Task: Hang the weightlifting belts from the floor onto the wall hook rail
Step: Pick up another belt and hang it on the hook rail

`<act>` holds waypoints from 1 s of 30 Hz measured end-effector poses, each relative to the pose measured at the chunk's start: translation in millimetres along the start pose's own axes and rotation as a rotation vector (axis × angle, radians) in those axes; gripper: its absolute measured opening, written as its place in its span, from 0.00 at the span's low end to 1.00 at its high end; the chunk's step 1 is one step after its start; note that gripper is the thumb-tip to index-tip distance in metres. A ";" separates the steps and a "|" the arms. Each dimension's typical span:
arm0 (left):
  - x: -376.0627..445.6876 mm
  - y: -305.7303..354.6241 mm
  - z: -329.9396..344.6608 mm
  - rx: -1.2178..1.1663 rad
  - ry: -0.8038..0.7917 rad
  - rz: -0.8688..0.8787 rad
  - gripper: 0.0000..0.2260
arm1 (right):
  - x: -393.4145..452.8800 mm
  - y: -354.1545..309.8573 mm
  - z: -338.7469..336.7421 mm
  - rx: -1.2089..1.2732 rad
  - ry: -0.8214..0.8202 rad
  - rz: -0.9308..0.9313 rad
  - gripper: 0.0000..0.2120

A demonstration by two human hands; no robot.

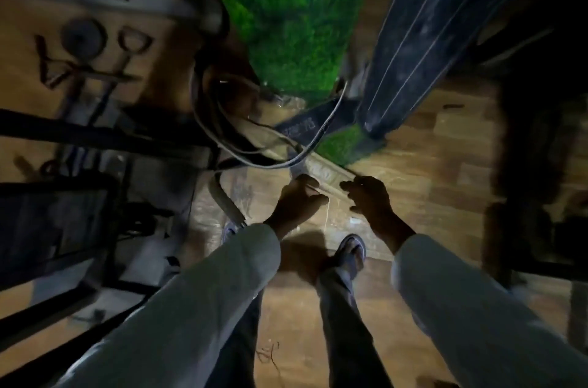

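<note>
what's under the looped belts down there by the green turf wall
Under the looped belts lie the wooden floor and the foot of the green turf wall. The floor beneath the straps themselves is covered. Both hands reach toward them.

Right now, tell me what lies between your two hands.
Head view: only bare wooden floor lies between the left hand and right hand; no belt there.

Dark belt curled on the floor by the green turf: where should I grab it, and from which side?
Judging from this blurry view, grip the dark belt at its near curved strap, which stands on edge and faces the left hand. Come from above on the near side; the green turf blocks the far side.
</note>
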State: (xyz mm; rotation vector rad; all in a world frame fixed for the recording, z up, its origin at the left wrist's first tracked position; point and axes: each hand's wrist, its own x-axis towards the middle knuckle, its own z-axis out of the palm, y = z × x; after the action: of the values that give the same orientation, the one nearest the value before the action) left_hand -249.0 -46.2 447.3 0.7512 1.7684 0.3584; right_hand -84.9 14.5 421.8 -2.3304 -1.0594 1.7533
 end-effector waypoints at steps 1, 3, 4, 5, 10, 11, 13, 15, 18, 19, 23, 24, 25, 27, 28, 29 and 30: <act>13.1 -25.9 5.9 0.003 0.022 -0.026 0.15 | 11.6 10.5 17.7 0.029 -0.081 0.001 0.23; 33.7 -71.6 12.1 0.006 0.078 -0.081 0.11 | 29.2 25.4 51.5 -0.006 -0.118 0.004 0.05; 44.5 -94.3 13.4 0.021 0.098 -0.103 0.09 | 47.6 34.8 73.0 0.020 -0.125 0.000 0.04; 58.0 -118.5 16.4 0.046 0.115 -0.108 0.09 | 61.4 40.1 90.9 0.012 -0.135 -0.005 0.04; 121.9 -203.3 25.1 0.145 0.127 -0.097 0.07 | 150.8 70.5 166.0 -0.152 -0.181 -0.159 0.20; 136.7 -216.9 30.2 0.137 0.130 -0.085 0.07 | 164.8 74.0 175.2 -0.175 -0.160 -0.174 0.22; 160.3 -236.3 40.2 0.119 0.100 -0.083 0.07 | 183.5 78.2 186.5 -0.221 -0.138 -0.214 0.21; 182.9 -249.4 52.2 0.110 0.092 -0.076 0.09 | 204.8 83.6 194.1 -0.322 -0.131 -0.322 0.17; 213.2 -258.9 66.0 0.088 0.096 -0.073 0.09 | 238.4 81.9 195.6 -0.598 -0.021 -0.609 0.18; 224.7 -261.4 72.2 0.065 0.084 -0.065 0.10 | 249.2 80.0 194.8 -0.711 0.025 -0.683 0.20; 264.9 -260.5 83.8 -0.004 0.105 -0.084 0.12 | 299.6 65.9 197.5 -0.859 0.174 -0.933 0.23; 275.4 -259.0 85.6 -0.005 0.124 -0.081 0.10 | 315.2 61.5 198.3 -0.927 0.213 -0.995 0.24; 285.1 -257.2 86.9 -0.015 0.132 -0.081 0.10 | 327.4 56.9 198.1 -1.035 0.251 -1.032 0.26; 301.4 -255.3 89.2 -0.038 0.116 -0.089 0.08 | 347.5 51.5 198.3 -1.236 0.317 -1.044 0.22; 306.0 -253.1 90.4 -0.045 0.111 -0.085 0.07 | 351.7 50.3 198.0 -1.309 0.335 -1.028 0.18; 308.8 -251.6 91.3 -0.025 0.122 -0.072 0.07 | 351.0 50.2 196.1 -1.352 0.336 -0.996 0.17; 308.9 -249.1 92.2 0.005 0.129 -0.056 0.07 | 348.2 53.3 192.9 -1.369 0.330 -0.974 0.17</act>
State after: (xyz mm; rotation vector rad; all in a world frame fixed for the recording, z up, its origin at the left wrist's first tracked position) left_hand -292.4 -44.8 42.1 0.6936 1.9085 0.3719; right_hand -180.2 91.0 39.3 -1.5284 -3.0772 0.1616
